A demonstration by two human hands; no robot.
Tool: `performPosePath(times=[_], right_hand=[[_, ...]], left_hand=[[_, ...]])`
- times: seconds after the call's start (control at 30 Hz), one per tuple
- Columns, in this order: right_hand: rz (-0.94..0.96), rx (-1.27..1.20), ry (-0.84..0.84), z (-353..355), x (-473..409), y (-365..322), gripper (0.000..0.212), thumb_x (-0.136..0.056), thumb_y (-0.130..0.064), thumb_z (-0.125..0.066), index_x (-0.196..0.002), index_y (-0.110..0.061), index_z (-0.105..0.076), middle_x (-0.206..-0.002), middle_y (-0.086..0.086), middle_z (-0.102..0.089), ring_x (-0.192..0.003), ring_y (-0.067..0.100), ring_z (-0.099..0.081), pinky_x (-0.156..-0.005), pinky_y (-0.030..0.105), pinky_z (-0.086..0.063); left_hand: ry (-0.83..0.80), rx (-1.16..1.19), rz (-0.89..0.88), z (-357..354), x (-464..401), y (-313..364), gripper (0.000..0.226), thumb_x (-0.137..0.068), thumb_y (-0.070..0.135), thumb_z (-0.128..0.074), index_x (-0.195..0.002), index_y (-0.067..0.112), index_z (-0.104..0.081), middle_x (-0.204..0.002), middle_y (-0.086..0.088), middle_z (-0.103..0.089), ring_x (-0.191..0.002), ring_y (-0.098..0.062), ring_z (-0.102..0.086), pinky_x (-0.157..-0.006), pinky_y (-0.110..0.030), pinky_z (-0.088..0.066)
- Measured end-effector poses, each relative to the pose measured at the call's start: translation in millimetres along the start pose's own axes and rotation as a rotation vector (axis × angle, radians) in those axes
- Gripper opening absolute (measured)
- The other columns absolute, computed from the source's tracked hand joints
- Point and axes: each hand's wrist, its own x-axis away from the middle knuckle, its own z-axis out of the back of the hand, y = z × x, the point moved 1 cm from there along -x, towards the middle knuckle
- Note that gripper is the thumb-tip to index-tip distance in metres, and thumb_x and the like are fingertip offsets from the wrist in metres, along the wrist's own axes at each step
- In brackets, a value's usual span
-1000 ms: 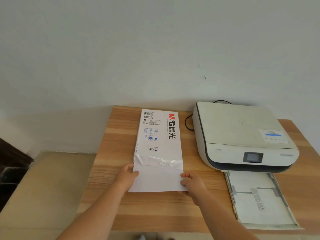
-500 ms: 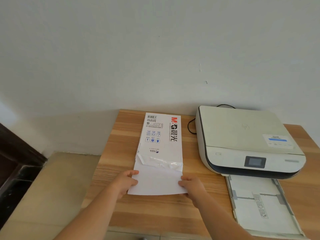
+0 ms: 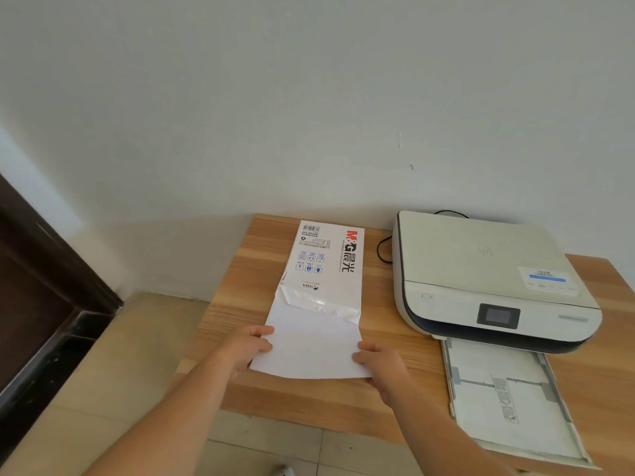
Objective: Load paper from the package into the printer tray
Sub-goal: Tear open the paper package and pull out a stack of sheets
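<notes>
Both hands are on the sheets. Left hand [image 3: 249, 345] pinches the left edge of the paper [image 3: 314, 348], thumb on top, fingers tucked out of sight beneath; right hand [image 3: 379, 364] grips the right edge near the front corner, fingers curled over the top. That paper pokes out of the torn near end of the package [image 3: 324, 266], which lies flat on the table [image 3: 237, 269] with its sealed end pointing to twelve o'clock, toward the wall [image 3: 309, 97].

How will it handle? I'd call it a thin, floppy sheaf: light, limp across the middle, and slick sheet against sheet, so it could fan or sag if lifted by one side only. Holding both long edges, as now, looks the sound choice, and squaring the stack before it goes in would help. The torn wrapper may drag on the sheets as they slide out toward six o'clock.

Out at three o'clock from the hands sits the printer tray [image 3: 508, 403], pulled open, its guides showing; whether any sheets lie in it I cannot tell. Above it, at about two o'clock, squats the printer [image 3: 481, 269], a black cable [image 3: 383, 249] looping behind. Nothing stands between paper and tray; only the tray's raised side rail needs clearing. Tiled floor [image 3: 120, 372] lies at nine o'clock.
</notes>
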Motion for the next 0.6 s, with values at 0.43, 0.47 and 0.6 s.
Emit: performPosePath(times=[0.43,0.47,0.6], right_hand=[[0.030,-0.071,-0.057,0.4,44.7,-4.1,0.024,-0.084,0.006,-0.059,-0.103,-0.007,-0.065,-0.100,0.010,-0.065,-0.092,0.026,-0.061,-0.093,0.044,-0.052],[0.033,-0.084,-0.064,0.1,49.9,-3.6,0.023,-0.084,0.006,-0.059,-0.102,-0.006,-0.066,-0.100,0.010,-0.065,-0.093,0.026,-0.062,-0.092,0.044,-0.053],[0.076,-0.049,-0.058,-3.8,72.4,1.5,0.027,-0.084,0.006,-0.059,-0.107,-0.006,-0.066,-0.098,0.008,-0.064,-0.092,0.025,-0.062,-0.086,0.040,-0.056]], left_hand=[[0.012,0.041,-0.057,7.8,36.7,-2.2,0.030,-0.084,-0.003,-0.058,-0.107,0.015,-0.065,-0.098,-0.002,-0.068,-0.083,-0.019,-0.063,-0.068,-0.030,-0.047],[0.009,0.039,-0.061,10.0,38.1,-3.8,0.030,-0.084,-0.003,-0.058,-0.106,0.015,-0.065,-0.098,-0.002,-0.068,-0.083,-0.020,-0.063,-0.069,-0.030,-0.047],[-0.006,0.047,-0.072,20.5,48.5,-12.3,0.031,-0.083,-0.002,-0.061,-0.107,0.016,-0.067,-0.102,-0.005,-0.069,-0.089,-0.025,-0.063,-0.077,-0.034,-0.046]])
